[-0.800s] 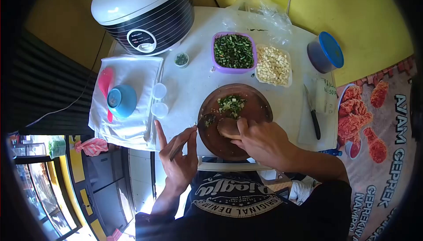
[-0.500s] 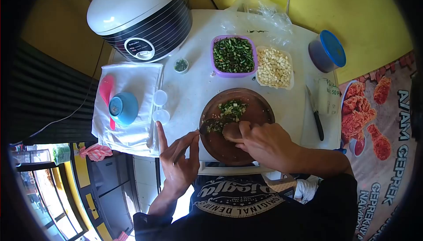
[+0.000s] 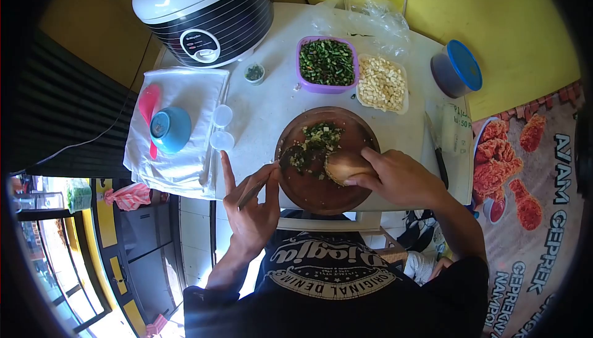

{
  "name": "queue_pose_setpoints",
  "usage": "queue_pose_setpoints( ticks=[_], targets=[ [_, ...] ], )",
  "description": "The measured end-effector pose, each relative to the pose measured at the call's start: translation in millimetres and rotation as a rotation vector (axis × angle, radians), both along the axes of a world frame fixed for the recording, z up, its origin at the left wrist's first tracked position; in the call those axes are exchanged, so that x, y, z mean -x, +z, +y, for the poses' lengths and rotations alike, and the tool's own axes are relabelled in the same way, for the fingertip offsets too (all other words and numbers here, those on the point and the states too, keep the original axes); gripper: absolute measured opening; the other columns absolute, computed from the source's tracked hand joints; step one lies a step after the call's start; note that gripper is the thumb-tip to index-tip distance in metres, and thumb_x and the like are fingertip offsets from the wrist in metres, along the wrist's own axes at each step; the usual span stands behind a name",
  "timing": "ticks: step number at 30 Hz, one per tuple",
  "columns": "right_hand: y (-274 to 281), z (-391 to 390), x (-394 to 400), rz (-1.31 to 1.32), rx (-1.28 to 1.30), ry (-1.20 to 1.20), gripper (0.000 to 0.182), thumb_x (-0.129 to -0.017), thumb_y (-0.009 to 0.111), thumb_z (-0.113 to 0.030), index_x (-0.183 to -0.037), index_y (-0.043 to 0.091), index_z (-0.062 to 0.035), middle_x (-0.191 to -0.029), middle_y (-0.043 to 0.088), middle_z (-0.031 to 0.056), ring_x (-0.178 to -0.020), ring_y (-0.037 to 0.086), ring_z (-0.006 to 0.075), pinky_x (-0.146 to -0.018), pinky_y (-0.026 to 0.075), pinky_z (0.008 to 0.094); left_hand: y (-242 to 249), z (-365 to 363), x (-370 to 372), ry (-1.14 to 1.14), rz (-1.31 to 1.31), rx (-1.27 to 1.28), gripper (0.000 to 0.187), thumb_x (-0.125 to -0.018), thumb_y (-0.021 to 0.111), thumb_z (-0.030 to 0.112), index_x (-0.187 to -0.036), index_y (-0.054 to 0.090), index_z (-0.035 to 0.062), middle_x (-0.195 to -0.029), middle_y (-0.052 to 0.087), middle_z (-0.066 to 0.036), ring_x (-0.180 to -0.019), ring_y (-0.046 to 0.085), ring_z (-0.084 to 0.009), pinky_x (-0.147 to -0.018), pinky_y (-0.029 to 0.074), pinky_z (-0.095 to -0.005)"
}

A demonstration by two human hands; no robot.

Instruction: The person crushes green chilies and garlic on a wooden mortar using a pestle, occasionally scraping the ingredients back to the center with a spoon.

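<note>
A round brown mortar dish (image 3: 346, 193) holds chopped green and white pieces (image 3: 319, 142), partly crushed. My right hand (image 3: 398, 177) is closed around a wooden pestle (image 3: 348, 166), whose rounded end rests tilted in the right part of the dish. My left hand (image 3: 253, 205) pinches the handle of a metal spoon (image 3: 248, 197), with its index finger stretched out. The spoon's dark bowl reaches over the dish's left rim, beside the crushed pieces.
Behind the dish stand a purple tub (image 3: 327, 89) of chopped greens and a clear tub (image 3: 384, 106) of pale pieces. A knife (image 3: 440, 159) lies right. Left are small lidded cups (image 3: 222, 115), a blue bowl (image 3: 173, 129) upside down on white cloth, and a rice cooker (image 3: 210, 29).
My right hand and the pestle have shifted right in the dish, and more of the pestle shows. My left hand keeps the spoon at the rim. The view has tilted slightly downward.
</note>
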State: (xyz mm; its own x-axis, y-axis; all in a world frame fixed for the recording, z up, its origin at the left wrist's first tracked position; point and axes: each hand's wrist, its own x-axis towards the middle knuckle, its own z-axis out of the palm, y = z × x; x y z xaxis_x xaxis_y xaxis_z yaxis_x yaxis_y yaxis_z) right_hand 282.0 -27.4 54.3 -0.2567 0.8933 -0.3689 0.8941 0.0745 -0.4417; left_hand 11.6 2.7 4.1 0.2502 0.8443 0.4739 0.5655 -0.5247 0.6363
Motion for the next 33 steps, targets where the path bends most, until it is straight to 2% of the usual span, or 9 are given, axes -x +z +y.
queue_pose_setpoints(
  ticks=[7,10,12,15,18,21,26,29,33],
  targets=[
    [-17.6,-20.0,20.0,-0.185,-0.451,0.156,0.046,-0.095,0.063,-0.047,-0.106,0.057,-0.0022,-0.074,0.067,0.0157,-0.066,0.070,0.0350,-0.054,0.053,0.0428,6.2,-6.6,3.4,0.091,0.003,0.010,0.010,-0.087,0.069,-0.004,-0.096,0.074,-0.0003,-0.086,0.077,-0.012,-0.077,0.076,-0.0273,-0.123,0.020,-0.0585],
    [-20.7,-3.3,10.5,-0.060,-0.300,0.035,0.049,-0.098,0.060,-0.047,-0.104,0.056,0.0017,-0.072,0.067,0.0195,-0.064,0.068,0.0390,-0.056,0.053,0.0459,-4.3,-8.8,-2.0,0.083,-0.014,0.022,0.009,-0.088,0.069,-0.002,-0.095,0.074,0.0001,-0.087,0.077,-0.011,-0.078,0.076,-0.0272,-0.123,0.020,-0.0578],
    [-24.2,-4.0,-3.0,0.214,-0.113,-0.272,0.054,-0.102,0.054,-0.047,-0.105,0.055,0.0071,-0.070,0.065,0.0248,-0.066,0.067,0.0434,-0.061,0.052,0.0493,-3.9,-12.9,-11.1,0.047,-0.012,0.060,0.010,-0.088,0.070,-0.001,-0.097,0.074,0.0010,-0.087,0.077,-0.011,-0.076,0.076,-0.0267,-0.123,0.020,-0.0569],
    [2.7,-14.1,-11.2,0.158,0.138,-0.387,0.059,-0.105,0.047,-0.048,-0.105,0.053,0.0112,-0.070,0.063,0.0291,-0.069,0.066,0.0480,-0.066,0.051,0.0520,-6.0,-19.5,-17.2,0.007,-0.050,0.071,0.014,-0.088,0.070,-0.002,-0.101,0.072,0.0019,-0.087,0.077,-0.011,-0.077,0.076,-0.0261,-0.123,0.020,-0.0588],
    [-5.3,-26.2,-11.8,0.191,0.179,-0.453,0.062,-0.105,0.046,-0.050,-0.104,0.054,0.0112,-0.071,0.064,0.0301,-0.071,0.066,0.0491,-0.068,0.051,0.0517,-3.2,-16.5,-11.3,0.109,-0.129,-0.033,0.012,-0.089,0.069,-0.002,-0.100,0.072,0.0018,-0.087,0.077,-0.011,-0.077,0.076,-0.0261,-0.122,0.020,-0.0589],
    [-21.4,-25.4,3.7,0.282,0.138,-0.411,0.063,-0.105,0.045,-0.051,-0.105,0.054,0.0115,-0.073,0.063,0.0323,-0.074,0.067,0.0490,-0.069,0.050,0.0522,-10.1,-4.2,-8.9,0.171,-0.082,-0.011,0.012,-0.090,0.068,-0.002,-0.101,0.073,0.0006,-0.089,0.077,-0.011,-0.078,0.076,-0.0271,-0.122,0.020,-0.0592],
    [-9.9,-5.9,-2.3,0.334,0.166,-0.332,0.063,-0.104,0.049,-0.051,-0.102,0.058,0.0111,-0.076,0.065,0.0305,-0.075,0.068,0.0442,-0.072,0.051,0.0498,-18.7,-2.7,-27.9,-0.006,-0.091,-0.007,0.013,-0.090,0.069,-0.002,-0.102,0.072,0.0011,-0.090,0.077,-0.009,-0.070,0.073,-0.0234,-0.123,0.021,-0.0578],
    [1.1,11.4,-18.4,0.294,0.116,-0.348,0.064,-0.103,0.050,-0.051,-0.101,0.061,0.0114,-0.076,0.066,0.0270,-0.075,0.068,0.0417,-0.071,0.052,0.0464,-10.7,-6.9,-29.7,-0.048,-0.104,0.030,0.015,-0.089,0.070,-0.001,-0.104,0.071,0.0023,-0.089,0.077,-0.008,-0.070,0.073,-0.0217,-0.123,0.020,-0.0578],
    [1.0,16.3,-19.6,0.071,0.070,-0.183,0.057,-0.101,0.056,-0.046,-0.102,0.062,0.0107,-0.076,0.067,0.0252,-0.075,0.070,0.0398,-0.069,0.053,0.0445,-12.0,-1.1,-24.7,-0.062,-0.117,0.004,0.018,-0.088,0.071,-0.001,-0.106,0.071,0.0035,-0.087,0.076,-0.008,-0.072,0.074,-0.0214,-0.123,0.020,-0.0577]
  ],
)
